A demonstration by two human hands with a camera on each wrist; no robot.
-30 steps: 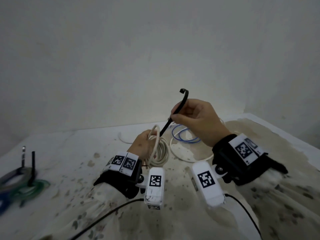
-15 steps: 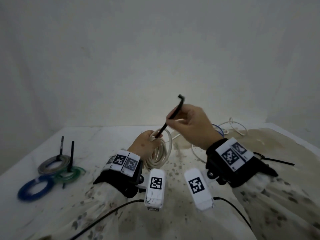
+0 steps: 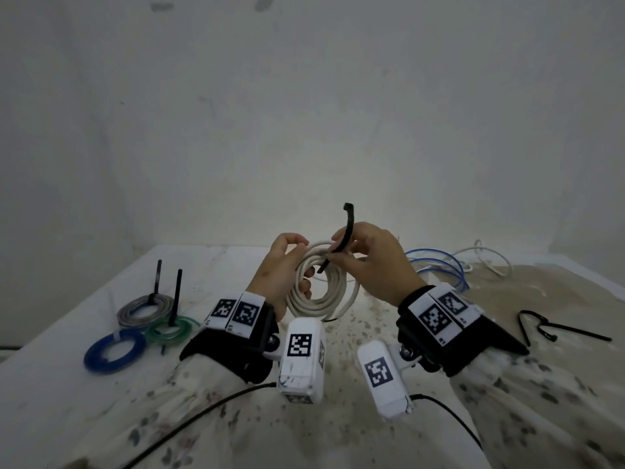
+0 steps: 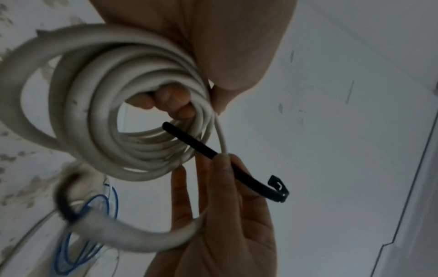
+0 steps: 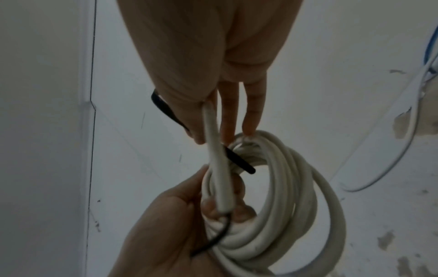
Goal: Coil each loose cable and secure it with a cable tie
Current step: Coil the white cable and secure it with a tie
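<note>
L hand [image 3: 280, 272] grips white coil [image 3: 321, 292], R hand [image 3: 372, 262] pinches black tie [image 3: 341, 238] w/ tip thru coil centre (above counter [image 3: 236, 265]).

White table [image 3: 67, 384] spreading across lower head view, far edge meeting wall [image 3: 304, 113]. Brown stain [image 3: 548, 292] covering table's right part. Dark speckles [image 3: 367, 321] scattering over table's middle. Wall standing pale and plain, filling upper view. Two smudges [image 3: 162, 6] showing near wall's top. Wall darkening toward left corner. In wrist views, thin seam [image 4: 416, 178] running down wall, kinking partway. Small scratches marking wall near seam.
</note>
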